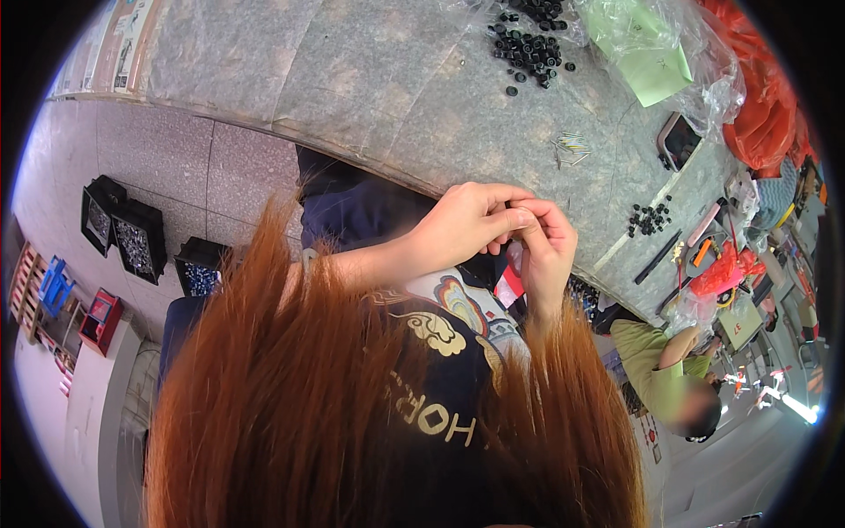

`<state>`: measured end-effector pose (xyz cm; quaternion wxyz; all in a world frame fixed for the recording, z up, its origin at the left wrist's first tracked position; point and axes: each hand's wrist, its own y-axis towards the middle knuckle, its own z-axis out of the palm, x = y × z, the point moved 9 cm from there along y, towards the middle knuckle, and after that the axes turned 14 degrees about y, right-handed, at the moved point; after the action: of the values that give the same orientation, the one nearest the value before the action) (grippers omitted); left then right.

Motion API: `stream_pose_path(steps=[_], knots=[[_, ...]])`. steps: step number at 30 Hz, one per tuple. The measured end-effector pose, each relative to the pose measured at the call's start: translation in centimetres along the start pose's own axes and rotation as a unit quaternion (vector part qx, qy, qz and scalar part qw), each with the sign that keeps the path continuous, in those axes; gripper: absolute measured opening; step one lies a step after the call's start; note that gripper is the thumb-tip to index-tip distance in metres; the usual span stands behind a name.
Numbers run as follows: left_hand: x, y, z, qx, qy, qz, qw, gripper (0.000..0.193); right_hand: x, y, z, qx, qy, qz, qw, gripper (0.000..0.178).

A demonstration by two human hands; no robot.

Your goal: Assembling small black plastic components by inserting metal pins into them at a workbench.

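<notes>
Just off the front edge of the table (370, 114), my two hands meet at the fingertips. My left hand (475, 217) is closed in a pinch, thumb and forefinger reaching over to the other hand. Curled toward it, my right hand (547, 251) also has its fingers pinched together. Whatever lies between the fingertips is too small or too covered to make out. Beyond the hands, thin metal pins (572, 148) lie in a loose bunch on the tabletop. To their right sits a cluster of small black caps (650, 217), and a larger heap of black caps (531, 57) is farther back.
A phone (679, 141) lies right of the pins, near red plastic bags (766, 114) and a green sheet (647, 66) in clear plastic. A black stick (657, 256) rests by the small cluster. Black bins (136, 242) stand at left; another person (647, 352) sits at right.
</notes>
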<state>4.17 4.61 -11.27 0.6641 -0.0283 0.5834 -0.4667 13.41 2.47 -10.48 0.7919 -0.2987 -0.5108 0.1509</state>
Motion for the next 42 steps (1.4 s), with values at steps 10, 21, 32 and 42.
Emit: stream_pose_path(steps=[10, 21, 32, 42], knots=[[-0.2, -0.9, -0.3, 0.039, 0.01, -0.008, 0.999, 0.03, 0.6, -0.5, 0.5, -0.013, -0.049, -0.023, 0.998, 0.011], [-3.8, -5.0, -1.1, -0.072, 0.065, 0.088, 0.991, 0.021, 0.1, -3.8, 4.0, 0.156, 0.429, 0.09, 0.885, 0.023], [-7.2, -7.6, -0.3, -0.149, 0.232, 0.244, 0.93, 0.02, 2.9, -5.4, 1.8, 0.065, 0.221, -0.097, 0.968, 0.021], [-7.4, -7.8, -0.3, -0.164, 0.25, 0.239, 0.924, 0.017, 2.1, -5.6, 2.2, 0.094, 0.273, -0.052, 0.956, 0.019]])
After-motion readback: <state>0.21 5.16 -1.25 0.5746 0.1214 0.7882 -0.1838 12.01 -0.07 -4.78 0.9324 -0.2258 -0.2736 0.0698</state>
